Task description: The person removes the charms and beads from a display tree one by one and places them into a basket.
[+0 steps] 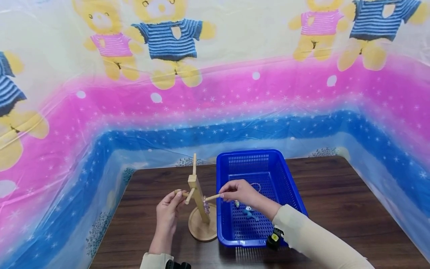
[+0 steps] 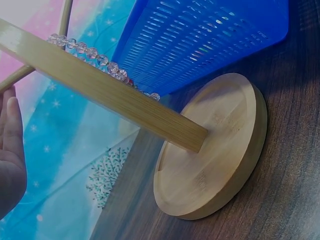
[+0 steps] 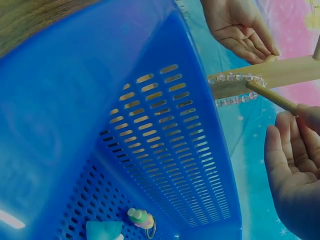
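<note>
A wooden stand with a round base and several pegs stands upright on the table. On its right peg, close against the post, hangs a bracelet of clear pinkish beads. My right hand pinches the outer end of that peg between thumb and forefinger; the right wrist view shows this closely. Across the post, my left hand pinches the tip of the left peg. Only part of the left hand shows in the left wrist view.
A blue plastic basket stands right of the stand, under my right forearm. Inside lie a blue figurine, a small green-and-pink trinket with a ring and a beaded loop. The dark wooden table meets a printed curtain behind.
</note>
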A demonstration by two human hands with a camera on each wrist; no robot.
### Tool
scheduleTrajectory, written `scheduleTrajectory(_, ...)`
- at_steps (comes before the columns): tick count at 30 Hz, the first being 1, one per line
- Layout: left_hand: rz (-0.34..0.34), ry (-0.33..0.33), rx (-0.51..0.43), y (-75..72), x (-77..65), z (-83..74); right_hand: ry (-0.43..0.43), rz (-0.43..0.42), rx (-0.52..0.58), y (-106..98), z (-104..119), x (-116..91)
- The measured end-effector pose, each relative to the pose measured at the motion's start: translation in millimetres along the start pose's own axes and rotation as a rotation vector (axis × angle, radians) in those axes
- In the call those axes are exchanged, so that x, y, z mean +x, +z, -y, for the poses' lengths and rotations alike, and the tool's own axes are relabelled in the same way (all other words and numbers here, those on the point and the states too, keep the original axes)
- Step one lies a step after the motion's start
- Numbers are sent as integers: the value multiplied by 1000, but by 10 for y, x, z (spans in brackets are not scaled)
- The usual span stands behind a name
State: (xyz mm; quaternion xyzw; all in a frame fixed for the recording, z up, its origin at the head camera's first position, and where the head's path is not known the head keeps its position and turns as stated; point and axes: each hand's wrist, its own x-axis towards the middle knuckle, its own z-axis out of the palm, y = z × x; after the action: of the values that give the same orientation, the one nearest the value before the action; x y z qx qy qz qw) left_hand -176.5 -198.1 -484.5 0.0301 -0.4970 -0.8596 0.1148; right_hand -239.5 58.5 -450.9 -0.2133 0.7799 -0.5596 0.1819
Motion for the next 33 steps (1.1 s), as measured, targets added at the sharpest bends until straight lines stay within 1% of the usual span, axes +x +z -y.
scheduleTrajectory(5,-37,-24,38,17,20,5,-17,32,-19,6,-20,-17)
scheduleTrajectory(9,-91,-58,93,54,46,-1,-34,61,-33,23,-39,-52)
scheduleTrajectory(12,-117,-75,135,96,77,-8,-56,83,-45,43,-43,-81)
scheduleTrajectory(17,-113,-91,87,161,133,-7,-102,135,-37,94,-14,-127)
scheduleTrajectory(21,-106,-90,53,187,180,8,-151,165,-37,146,-6,-141)
scheduleTrajectory(25,-108,-90,98,208,215,28,-188,175,-35,197,-12,-147)
scheduleTrajectory(28,-103,-95,122,215,233,43,-193,181,-19,231,4,-158)
scheduleTrajectory(33,-73,-94,120,232,275,54,-214,176,-12,292,24,-177)
